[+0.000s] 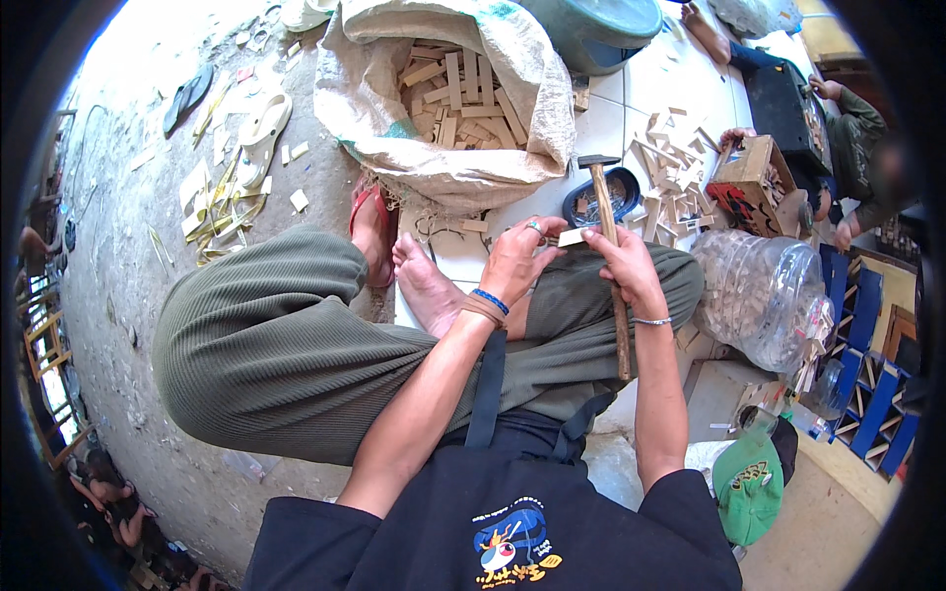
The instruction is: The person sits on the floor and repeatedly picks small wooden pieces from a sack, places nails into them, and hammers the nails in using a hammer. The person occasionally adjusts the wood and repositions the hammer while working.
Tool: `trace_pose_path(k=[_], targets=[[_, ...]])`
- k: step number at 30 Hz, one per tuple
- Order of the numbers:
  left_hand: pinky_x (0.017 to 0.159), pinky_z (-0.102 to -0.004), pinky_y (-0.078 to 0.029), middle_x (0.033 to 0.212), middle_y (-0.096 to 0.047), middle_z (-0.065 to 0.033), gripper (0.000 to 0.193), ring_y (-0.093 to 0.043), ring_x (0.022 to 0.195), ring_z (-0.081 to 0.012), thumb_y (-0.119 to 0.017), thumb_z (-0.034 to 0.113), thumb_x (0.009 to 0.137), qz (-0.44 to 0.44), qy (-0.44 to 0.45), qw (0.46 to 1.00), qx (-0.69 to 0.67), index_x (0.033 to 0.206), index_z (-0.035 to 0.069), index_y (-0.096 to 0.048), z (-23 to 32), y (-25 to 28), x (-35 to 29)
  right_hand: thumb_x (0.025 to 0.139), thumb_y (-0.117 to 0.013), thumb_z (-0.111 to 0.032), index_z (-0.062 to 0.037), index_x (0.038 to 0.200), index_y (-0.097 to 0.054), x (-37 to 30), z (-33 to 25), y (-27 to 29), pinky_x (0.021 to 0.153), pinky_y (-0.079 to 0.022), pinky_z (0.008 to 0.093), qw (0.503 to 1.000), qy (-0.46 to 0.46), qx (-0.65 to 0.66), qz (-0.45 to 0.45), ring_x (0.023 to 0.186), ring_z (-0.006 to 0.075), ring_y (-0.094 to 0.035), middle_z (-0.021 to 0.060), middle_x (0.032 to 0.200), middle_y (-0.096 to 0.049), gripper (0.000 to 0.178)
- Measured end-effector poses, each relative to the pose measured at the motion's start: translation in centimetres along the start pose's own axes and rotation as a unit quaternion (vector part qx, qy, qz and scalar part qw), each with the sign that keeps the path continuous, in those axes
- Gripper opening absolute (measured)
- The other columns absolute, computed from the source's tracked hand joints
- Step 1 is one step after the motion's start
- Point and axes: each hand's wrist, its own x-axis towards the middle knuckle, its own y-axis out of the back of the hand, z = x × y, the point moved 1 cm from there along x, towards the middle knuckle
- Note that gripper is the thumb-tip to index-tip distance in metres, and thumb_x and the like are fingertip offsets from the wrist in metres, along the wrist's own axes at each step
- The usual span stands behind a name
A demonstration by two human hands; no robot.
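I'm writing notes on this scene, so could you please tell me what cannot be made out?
- Fine detail on the small wood piece between the left hand and right hand: too small, head view.
- Deeper contents of the white sack: covered by wooden strips, head view.
- Blue bowl's contents: too small, partly behind the hammer, head view.
- Tub's far side: cut off by the head view's top edge.

Shows rough grey concrete floor (118,276) across the left, washed out by strong light toward the top. Gives way to white floor tiles (680,79) at upper centre. Includes blue compartmented shelving (867,300) at far right, a beige surface (847,507) below, and a wooden frame (43,371) along the left rim.
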Motion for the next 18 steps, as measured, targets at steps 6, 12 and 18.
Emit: trace_pose_path(k=[6, 12, 18], targets=[[0.084, -0.0361, -0.061, 0.114, -0.072, -0.0116, 0.041, -0.073, 0.097, -0.0239, -0.084, 0.012, 0.085, -0.004, -0.021, 1.000, 0.013, 0.122, 0.006, -0.067, -0.11, 0.08, -0.15, 0.099, -0.075, -0.030, -0.0045, 0.113, -0.071, -0.07, -0.17, -0.13, 0.047, -0.037, 0.0177, 1.000, 0.000, 0.002, 0.001, 0.060, 0.0009, -0.045, -0.0036, 0.087, -0.060, 0.029], [0.082, -0.0362, -0.060, 0.111, -0.073, -0.0117, 0.039, -0.073, 0.095, -0.0253, -0.084, 0.016, 0.086, -0.001, -0.027, 0.999, 0.035, 0.120, 0.007, -0.069, -0.27, 0.04, -0.13, 0.099, -0.074, -0.030, -0.0044, 0.114, -0.072, -0.09, -0.29, -0.15, 0.048, -0.040, 0.0178, 1.000, 0.008, 0.000, 0.003, 0.061, 0.0012, -0.047, -0.0040, 0.085, -0.060, 0.030], [0.083, -0.0364, -0.059, 0.106, -0.076, -0.0116, 0.034, -0.073, 0.095, -0.0256, -0.085, 0.018, 0.085, 0.022, -0.034, 0.998, 0.045, 0.115, 0.006, -0.074, -0.18, -0.10, -0.05, 0.099, -0.074, -0.031, -0.0042, 0.115, -0.073, 0.09, -0.22, -0.20, 0.048, -0.043, 0.0185, 1.000, 0.013, -0.009, 0.004, 0.059, 0.0018, -0.049, -0.0059, 0.080, -0.060, 0.031]])
